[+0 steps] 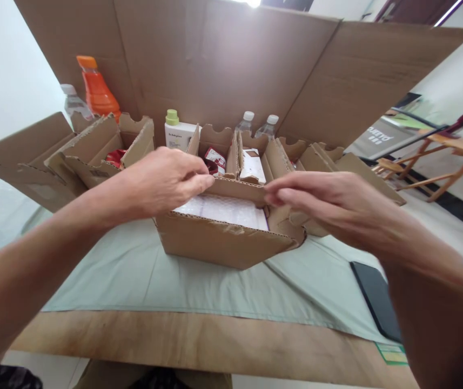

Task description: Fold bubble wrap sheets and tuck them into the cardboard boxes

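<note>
A small open cardboard box [219, 240] sits on the pale green cloth in front of me, with a white bubble-wrap sheet [231, 209] lying inside. My left hand [164, 178] pinches the left end of the box's far cardboard flap [239, 189]. My right hand [320, 197] pinches the right end of that same flap, fingers pressed together. Both forearms reach in from the lower corners of the view.
Several more small cardboard boxes [93, 154] stand behind, some holding red-and-white packets [215, 159]. An orange bottle [97, 89], a white bottle with a green cap [176, 132] and clear bottles [247, 123] stand before a big cardboard wall. A black flat device [377, 300] lies right.
</note>
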{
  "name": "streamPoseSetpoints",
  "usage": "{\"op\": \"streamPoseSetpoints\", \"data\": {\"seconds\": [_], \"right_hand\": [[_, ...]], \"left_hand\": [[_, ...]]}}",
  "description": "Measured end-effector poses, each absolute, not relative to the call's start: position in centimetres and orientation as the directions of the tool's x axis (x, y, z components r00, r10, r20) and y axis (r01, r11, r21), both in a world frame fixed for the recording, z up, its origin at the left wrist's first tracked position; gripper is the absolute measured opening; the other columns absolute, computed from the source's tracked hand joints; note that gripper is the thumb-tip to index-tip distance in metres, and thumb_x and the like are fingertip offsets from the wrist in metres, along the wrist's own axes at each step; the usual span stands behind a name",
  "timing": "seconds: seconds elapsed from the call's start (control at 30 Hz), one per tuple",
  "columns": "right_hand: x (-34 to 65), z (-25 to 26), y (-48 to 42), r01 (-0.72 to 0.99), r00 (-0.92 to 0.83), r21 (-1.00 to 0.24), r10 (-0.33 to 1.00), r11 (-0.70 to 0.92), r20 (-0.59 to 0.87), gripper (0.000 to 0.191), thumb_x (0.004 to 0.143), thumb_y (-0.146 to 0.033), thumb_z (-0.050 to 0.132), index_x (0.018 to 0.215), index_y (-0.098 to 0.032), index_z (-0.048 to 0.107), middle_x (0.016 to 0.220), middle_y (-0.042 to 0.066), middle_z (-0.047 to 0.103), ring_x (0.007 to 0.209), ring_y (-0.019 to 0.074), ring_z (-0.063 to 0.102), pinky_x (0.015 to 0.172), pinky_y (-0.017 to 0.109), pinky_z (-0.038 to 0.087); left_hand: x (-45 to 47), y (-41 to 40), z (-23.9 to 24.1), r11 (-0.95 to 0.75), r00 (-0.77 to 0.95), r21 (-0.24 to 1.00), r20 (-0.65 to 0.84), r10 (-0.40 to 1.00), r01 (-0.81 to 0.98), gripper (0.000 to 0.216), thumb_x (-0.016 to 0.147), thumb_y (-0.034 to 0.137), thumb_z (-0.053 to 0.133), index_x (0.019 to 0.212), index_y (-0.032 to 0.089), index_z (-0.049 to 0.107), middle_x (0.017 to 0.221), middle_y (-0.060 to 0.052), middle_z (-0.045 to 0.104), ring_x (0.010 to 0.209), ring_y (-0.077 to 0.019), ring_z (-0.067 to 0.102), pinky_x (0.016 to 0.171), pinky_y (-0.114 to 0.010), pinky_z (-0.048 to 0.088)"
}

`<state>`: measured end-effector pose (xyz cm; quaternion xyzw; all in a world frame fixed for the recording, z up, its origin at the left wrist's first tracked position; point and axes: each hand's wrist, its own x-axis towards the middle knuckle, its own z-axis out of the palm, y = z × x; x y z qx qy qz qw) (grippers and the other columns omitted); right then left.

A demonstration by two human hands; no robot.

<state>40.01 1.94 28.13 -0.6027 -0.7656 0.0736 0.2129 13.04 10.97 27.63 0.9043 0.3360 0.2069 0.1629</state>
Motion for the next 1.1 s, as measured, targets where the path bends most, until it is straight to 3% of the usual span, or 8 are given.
{"op": "streamPoseSetpoints", "data": {"seconds": [0.1, 0.17, 0.3, 0.5, 0.63, 0.8, 0.93, 1.1], "right_hand": [[41.7, 25.9, -3.0, 0.889, 0.036, -0.423, 0.891, 0.179, 0.452, 0.027, 0.090, -0.055, 0.068, 0.090, -0.031, 0.080, 0.080, 0.000, 0.079, 0.068, 0.0197, 0.071, 0.061, 0.033, 0.049], [42.2, 23.2, -5.9, 0.824, 0.273, -0.565, 0.840, 0.048, 0.469, 0.030, 0.084, -0.059, 0.075, 0.096, -0.032, 0.080, 0.085, 0.003, 0.080, 0.069, 0.0229, 0.072, 0.064, 0.038, 0.053], [41.8, 18.4, -8.6, 0.613, 0.600, -0.785, 0.696, -0.085, 0.393, 0.039, 0.081, -0.057, 0.080, 0.109, -0.031, 0.075, 0.100, 0.008, 0.077, 0.088, 0.0288, 0.074, 0.082, 0.048, 0.059], [39.5, 16.2, -5.2, 0.633, 0.261, -0.771, 0.916, 0.075, 0.304, 0.082, 0.083, -0.064, 0.074, 0.149, -0.022, 0.050, 0.144, 0.017, 0.062, 0.122, 0.0312, 0.067, 0.088, 0.043, 0.062], [37.5, 15.3, -4.0, 0.617, 0.210, -0.776, 0.921, 0.134, 0.327, 0.076, 0.095, -0.061, 0.062, 0.155, -0.020, 0.043, 0.153, 0.019, 0.055, 0.137, 0.0312, 0.058, 0.106, 0.048, 0.055], [34.4, 14.6, -8.7, 0.700, 0.255, -0.701, 0.868, 0.138, 0.425, 0.070, 0.100, -0.049, 0.059, 0.162, -0.024, 0.037, 0.162, 0.013, 0.049, 0.148, 0.0319, 0.048, 0.121, 0.052, 0.042], [30.3, 15.2, -10.0, 0.712, 0.134, -0.664, 0.884, 0.229, 0.448, 0.070, 0.101, -0.037, 0.061, 0.165, -0.031, 0.031, 0.164, 0.008, 0.046, 0.150, 0.0289, 0.047, 0.120, 0.047, 0.045], [29.7, 16.7, -6.2, 0.584, 0.146, -0.764, 0.889, 0.276, 0.433, 0.068, 0.099, -0.049, 0.062, 0.160, -0.024, 0.043, 0.161, 0.012, 0.050, 0.148, 0.0308, 0.049, 0.122, 0.049, 0.043]], "left_hand": [[10.3, 7.4, 25.1, -0.642, 0.303, 0.615, 0.571, 0.763, 0.458, 0.020, 0.096, 0.033, 0.064, 0.106, 0.022, 0.077, 0.102, -0.002, 0.079, 0.090, -0.0195, 0.070, 0.083, -0.029, 0.052], [8.9, 5.5, 21.7, -0.508, 0.109, 0.771, 0.509, 0.854, 0.384, 0.038, 0.095, 0.038, 0.068, 0.130, 0.022, 0.069, 0.128, -0.006, 0.074, 0.112, -0.0229, 0.069, 0.102, -0.035, 0.052], [8.0, 4.4, 15.5, -0.301, 0.196, 0.929, 0.261, 0.945, 0.215, 0.075, 0.090, 0.052, 0.073, 0.154, 0.021, 0.048, 0.153, -0.013, 0.058, 0.138, -0.0322, 0.057, 0.117, -0.048, 0.046], [9.7, 6.2, 14.8, -0.243, 0.319, 0.964, 0.197, 0.927, 0.111, 0.083, 0.092, 0.052, 0.071, 0.160, 0.021, 0.037, 0.165, -0.015, 0.044, 0.148, -0.0335, 0.048, 0.124, -0.050, 0.038], [10.9, 5.8, 14.6, -0.247, 0.305, 0.967, 0.220, 0.927, 0.054, 0.077, 0.099, 0.047, 0.060, 0.164, 0.022, 0.028, 0.166, -0.013, 0.044, 0.154, -0.0289, 0.040, 0.128, -0.047, 0.031], [7.8, -0.6, 13.4, -0.233, 0.224, 0.956, 0.192, 0.956, 0.178, 0.073, 0.102, 0.044, 0.060, 0.166, 0.029, 0.028, 0.174, -0.006, 0.031, 0.160, -0.0304, 0.027, 0.133, -0.050, 0.020], [3.2, -5.3, 14.5, -0.184, 0.021, 0.935, 0.187, 0.982, 0.303, 0.065, 0.102, 0.043, 0.058, 0.163, 0.036, 0.034, 0.169, 0.003, 0.041, 0.159, -0.0298, 0.031, 0.134, -0.047, 0.020], [3.6, -2.8, 16.8, -0.317, -0.056, 0.895, 0.351, 0.935, 0.314, 0.066, 0.102, 0.042, 0.060, 0.163, 0.032, 0.036, 0.167, 0.000, 0.044, 0.157, -0.0296, 0.035, 0.133, -0.044, 0.026]]}}
